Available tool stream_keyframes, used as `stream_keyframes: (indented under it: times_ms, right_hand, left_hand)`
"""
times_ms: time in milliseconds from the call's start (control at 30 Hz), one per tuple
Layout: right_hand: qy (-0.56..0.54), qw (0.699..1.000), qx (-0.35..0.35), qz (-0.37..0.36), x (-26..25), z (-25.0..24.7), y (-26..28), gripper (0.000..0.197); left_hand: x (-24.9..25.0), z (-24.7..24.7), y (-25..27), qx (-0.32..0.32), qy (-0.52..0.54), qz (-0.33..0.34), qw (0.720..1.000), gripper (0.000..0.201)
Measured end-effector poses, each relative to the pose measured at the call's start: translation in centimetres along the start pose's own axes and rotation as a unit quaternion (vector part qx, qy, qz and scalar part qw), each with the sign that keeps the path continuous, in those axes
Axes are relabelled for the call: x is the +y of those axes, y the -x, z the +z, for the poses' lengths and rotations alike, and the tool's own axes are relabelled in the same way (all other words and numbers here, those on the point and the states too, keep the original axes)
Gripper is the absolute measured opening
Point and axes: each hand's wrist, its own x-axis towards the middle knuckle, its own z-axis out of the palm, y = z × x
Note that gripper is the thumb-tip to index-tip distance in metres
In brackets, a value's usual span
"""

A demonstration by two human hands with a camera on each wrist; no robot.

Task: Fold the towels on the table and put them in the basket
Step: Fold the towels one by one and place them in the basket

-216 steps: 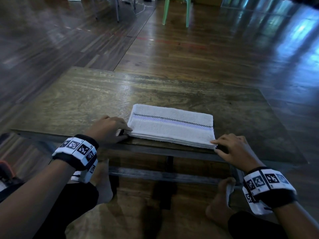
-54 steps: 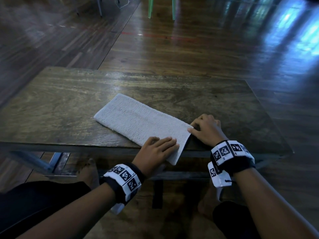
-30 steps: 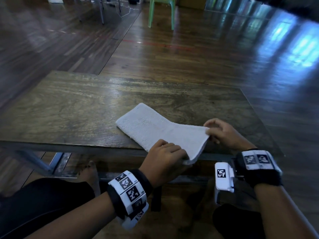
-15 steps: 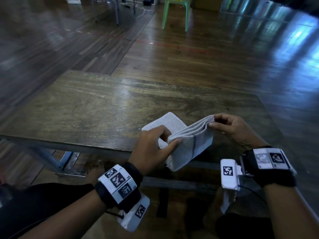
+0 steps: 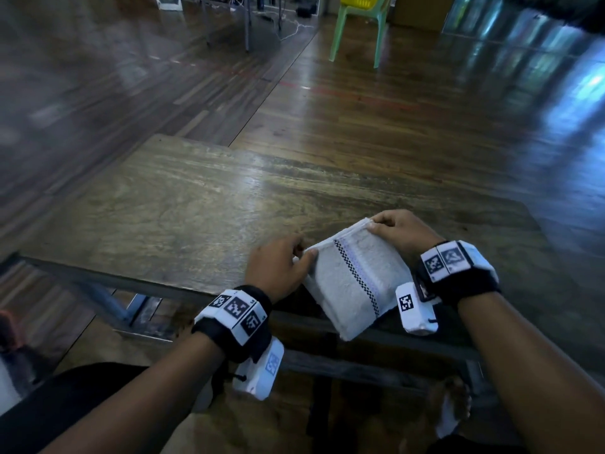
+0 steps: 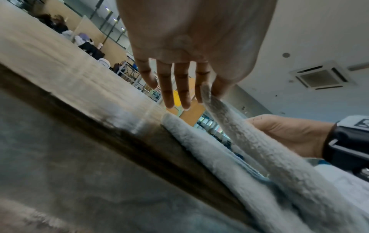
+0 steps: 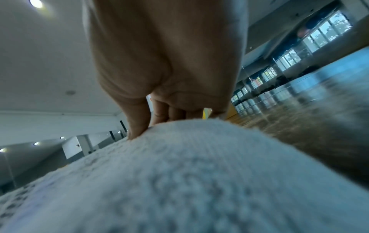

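A white towel [image 5: 353,280] with a black checkered stripe is folded into a thick pad. It overhangs the near edge of the wooden table [image 5: 183,211], tilted toward me. My left hand [image 5: 306,252] pinches its far left corner between thumb and forefinger. In the left wrist view that corner of the towel [image 6: 259,157] sits between the thumb and the straight fingers [image 6: 179,88]. My right hand [image 5: 375,224] pinches the far right corner, and in the right wrist view its thumb presses on the towel [image 7: 179,173]. No basket is in view.
The rest of the tabletop carries nothing else that I can see. A green plastic chair [image 5: 357,31] with something yellow on its seat stands far back on the wooden floor. My knees and bare feet are under the table's near edge.
The towel has been doubled over from a long strip into a short pad. Its striped face now lies up, and both hands have carried its far end toward me.
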Motion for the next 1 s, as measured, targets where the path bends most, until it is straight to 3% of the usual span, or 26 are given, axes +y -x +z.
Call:
stream_keyframes:
  times_ms: [333,500,633,800,1000]
  right_hand:
    - [0.113,0.991,-0.071,0.021,-0.8,1.6,-3.9,0.022]
    - [0.157,0.981,-0.111,-0.014,-1.1,1.7,-3.8,0.028]
    - [0.177,0.978,-0.111,0.003,-0.9,1.3,-2.6,0.026]
    - [0.185,0.976,-0.114,0.022,0.9,1.5,0.5,0.023]
    - [0.144,0.989,0.022,0.023,2.5,3.1,3.1,0.017]
  left_hand:
    - [-1.7,0.5,-1.2,-0.044,-0.051,-0.043,0.997,0.026]
    - [-1.7,0.1,-1.7,-0.081,-0.014,-0.058,0.995,0.018]
    - [-1.7,-0.3,-2.8,-0.104,-0.027,-0.056,0.993,0.012]
    - [-1.0,-0.5,-3.7,-0.114,-0.113,0.007,0.987,0.015]
    - [0.4,0.4,-2.9,-0.128,-0.11,0.128,0.977,0.018]
